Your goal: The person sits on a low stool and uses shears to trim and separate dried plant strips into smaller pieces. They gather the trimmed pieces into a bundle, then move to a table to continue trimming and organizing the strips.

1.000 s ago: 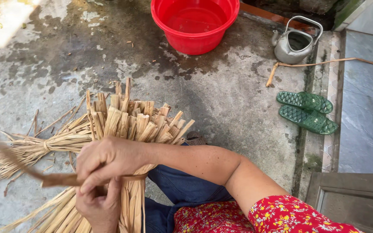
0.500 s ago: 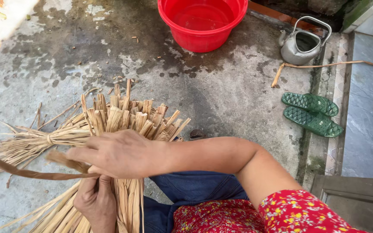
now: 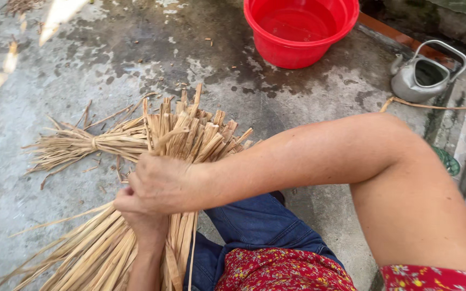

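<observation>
Fingers of both hands clamped on straw bundle (image 3: 184,134) | long axis upright — cut ends fanning away

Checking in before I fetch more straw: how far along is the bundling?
Done: one tied straw bundle lies on the concrete. In hand: right hand and left hand clasp the big straw sheaf at its middle. Left: no tie visible on it; loose straw lies below.

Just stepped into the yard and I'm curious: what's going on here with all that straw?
A person sits on the wet concrete floor, both hands closed around a bundle of dry straw strips. The right hand lies over the left hand at the bundle's waist. A smaller tied sheaf lies beside it; a red basin and metal kettle stand beyond.
</observation>
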